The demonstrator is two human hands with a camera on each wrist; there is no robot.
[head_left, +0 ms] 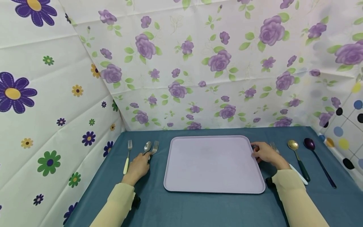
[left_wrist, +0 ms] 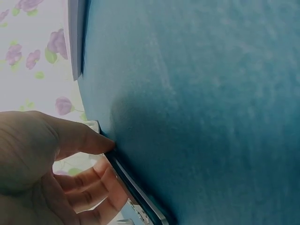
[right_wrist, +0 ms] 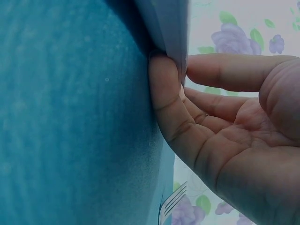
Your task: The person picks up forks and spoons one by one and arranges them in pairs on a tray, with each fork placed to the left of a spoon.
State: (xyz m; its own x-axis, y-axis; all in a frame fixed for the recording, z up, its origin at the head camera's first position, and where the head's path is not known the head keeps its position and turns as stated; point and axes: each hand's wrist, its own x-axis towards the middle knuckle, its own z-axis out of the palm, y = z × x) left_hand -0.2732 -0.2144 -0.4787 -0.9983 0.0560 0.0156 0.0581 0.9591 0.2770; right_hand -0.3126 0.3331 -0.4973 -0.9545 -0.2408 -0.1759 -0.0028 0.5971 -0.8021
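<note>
A pale lilac rectangular tray (head_left: 214,165) lies in the middle of the table. My right hand (head_left: 266,153) grips its right edge. In the right wrist view a curled finger (right_wrist: 166,84) tucks under the tray's rim (right_wrist: 171,28), the thumb against its outer side. On the left, my left hand (head_left: 138,168) pinches a silver fork (head_left: 155,147) by its handle, close over the cloth. The fork handle (left_wrist: 136,192) runs past the thumb in the left wrist view. A silver spoon (head_left: 147,146) lies beside that fork, its handle hidden by the hand.
Left of the left hand lies a fork with a cream handle (head_left: 126,165). Beyond the right hand are a white-handled fork (head_left: 299,175), a gold spoon with a green handle (head_left: 303,170) and a dark purple spoon (head_left: 309,144). Blue cloth (head_left: 198,209) covers the table; flowered sheets stand around it.
</note>
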